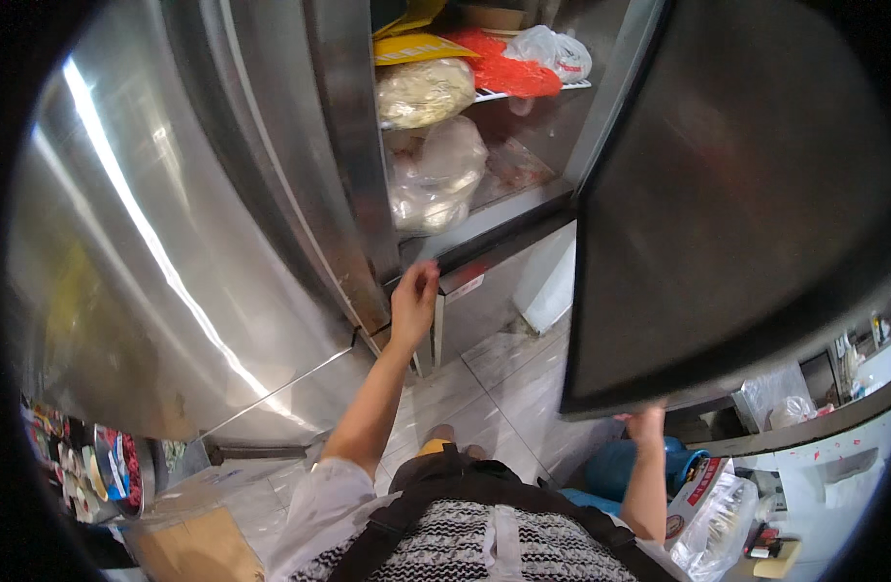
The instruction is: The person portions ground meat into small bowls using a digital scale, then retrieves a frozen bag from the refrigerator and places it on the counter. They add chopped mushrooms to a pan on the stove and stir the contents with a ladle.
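A stainless steel refrigerator stands open, with its dark-lined door (pixel 714 211) swung out to the right. At the door's lower edge is my right hand (pixel 645 425), its fingers partly hidden behind that edge. My left hand (pixel 416 287), fingers curled and seemingly holding nothing, is beside the cabinet's lower front corner. Inside, a clear bag of pale food (pixel 425 91) lies on a white wire shelf (pixel 572 85), next to a red plastic bag (pixel 507 65) and a white plastic bag (pixel 554 52). A yellow printed bag (pixel 420 49) overlaps the pale food. Below sits another clear bag (pixel 438 174).
A closed steel door (pixel 147 218) fills the left side. Blue gas cylinders (pixel 612 469) and a box with plastic bags (pixel 707 509) stand at lower right. Flattened cardboard (pixel 198 549) lies on the tiled floor (pixel 481 415) at lower left, near a metal bowl (pixel 145 473).
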A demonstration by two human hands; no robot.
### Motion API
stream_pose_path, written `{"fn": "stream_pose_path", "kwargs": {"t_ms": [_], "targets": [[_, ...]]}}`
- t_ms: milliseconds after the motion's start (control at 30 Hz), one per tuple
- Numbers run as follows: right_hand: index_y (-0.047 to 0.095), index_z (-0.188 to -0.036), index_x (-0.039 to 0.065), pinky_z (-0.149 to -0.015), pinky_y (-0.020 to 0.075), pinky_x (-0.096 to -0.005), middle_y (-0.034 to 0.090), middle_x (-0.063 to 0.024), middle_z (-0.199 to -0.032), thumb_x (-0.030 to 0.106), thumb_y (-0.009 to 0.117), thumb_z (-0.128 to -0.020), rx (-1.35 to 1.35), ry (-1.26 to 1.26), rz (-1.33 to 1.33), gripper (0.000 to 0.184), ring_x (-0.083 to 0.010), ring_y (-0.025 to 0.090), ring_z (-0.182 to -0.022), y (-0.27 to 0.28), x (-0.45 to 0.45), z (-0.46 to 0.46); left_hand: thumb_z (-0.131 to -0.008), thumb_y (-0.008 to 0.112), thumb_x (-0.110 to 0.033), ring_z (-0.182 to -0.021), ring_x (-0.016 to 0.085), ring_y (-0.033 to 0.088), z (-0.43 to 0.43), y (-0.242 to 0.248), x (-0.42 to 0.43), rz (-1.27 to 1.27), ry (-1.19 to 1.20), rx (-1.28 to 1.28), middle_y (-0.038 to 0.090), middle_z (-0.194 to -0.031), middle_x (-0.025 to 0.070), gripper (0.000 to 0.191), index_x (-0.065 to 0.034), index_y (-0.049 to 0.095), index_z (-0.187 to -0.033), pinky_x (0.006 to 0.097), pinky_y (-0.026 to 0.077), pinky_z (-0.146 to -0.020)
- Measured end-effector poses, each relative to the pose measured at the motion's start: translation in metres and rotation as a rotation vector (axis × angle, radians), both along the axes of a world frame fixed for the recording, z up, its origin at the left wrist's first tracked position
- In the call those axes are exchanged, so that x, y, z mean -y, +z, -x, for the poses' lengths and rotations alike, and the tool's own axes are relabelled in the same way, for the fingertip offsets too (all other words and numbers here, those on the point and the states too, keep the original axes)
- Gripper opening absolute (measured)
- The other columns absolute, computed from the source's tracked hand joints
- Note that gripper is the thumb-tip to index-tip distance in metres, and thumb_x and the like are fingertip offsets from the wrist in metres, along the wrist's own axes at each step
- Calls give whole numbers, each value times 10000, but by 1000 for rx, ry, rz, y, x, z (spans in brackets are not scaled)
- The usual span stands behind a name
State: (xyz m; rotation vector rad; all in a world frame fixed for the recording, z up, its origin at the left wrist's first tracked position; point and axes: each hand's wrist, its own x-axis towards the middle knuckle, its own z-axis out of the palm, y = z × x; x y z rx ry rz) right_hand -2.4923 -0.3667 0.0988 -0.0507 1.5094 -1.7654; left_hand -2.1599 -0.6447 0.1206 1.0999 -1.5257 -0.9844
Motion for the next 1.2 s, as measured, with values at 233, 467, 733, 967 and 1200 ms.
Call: {"fn": "stream_pose_path", "kwargs": {"t_ms": [233, 467, 733, 967, 1200], "targets": [[382, -1303, 67, -1004, 324, -354, 454, -65, -1254, 393, 442, -926, -944, -87, -80, 502, -230, 417, -1156, -34, -45, 128, -771, 532, -57, -868, 336, 588, 58, 75, 222, 293, 459, 577, 602, -927, 241, 141, -6, 627, -863, 410, 453, -726], [394, -1287, 52, -991, 332, -350, 465, -73, -1240, 372, 438, -923, -843, -111, -154, 487, -226, 427, -1142, -64, -59, 157, -832, 559, -251, -1116, 345, 518, 62, 13, 332, -216, 402, 635, 515, -1230, 208, 430, -32, 526, -1200, 402, 418, -926], [407, -1269, 35, -976, 342, -347, 477, -83, -1223, 349, 434, -920, -785, -122, -186, 470, -222, 438, -1125, -76, -55, 153, -629, 786, -356, -1245, 298, 412, 93, 34, 284, -225, -301, 470, 450, -1325, 179, 905, -143, 333, -1383, 405, 289, -1050], [419, -1254, 21, -964, 350, -343, 488, -92, -1209, 328, 430, -917, -766, -106, -181, 456, -219, 448, -1110, -86, -45, 153, -581, 766, -359, -1155, 372, 482, 118, 5, 300, -112, 53, 886, 493, -1258, 216, 786, -154, 455, -1273, 400, 392, -973], [430, -1238, 6, -951, 358, -340, 500, -101, -1195, 307, 426, -914, -751, -15, -98, 442, -215, 458, -1096, -100, -25, 169, -550, 794, -94, -870, 225, 509, 90, 29, 223, 120, 632, -430, 511, -1018, 111, 500, -102, 475, -934, 355, 439, -763]]}}
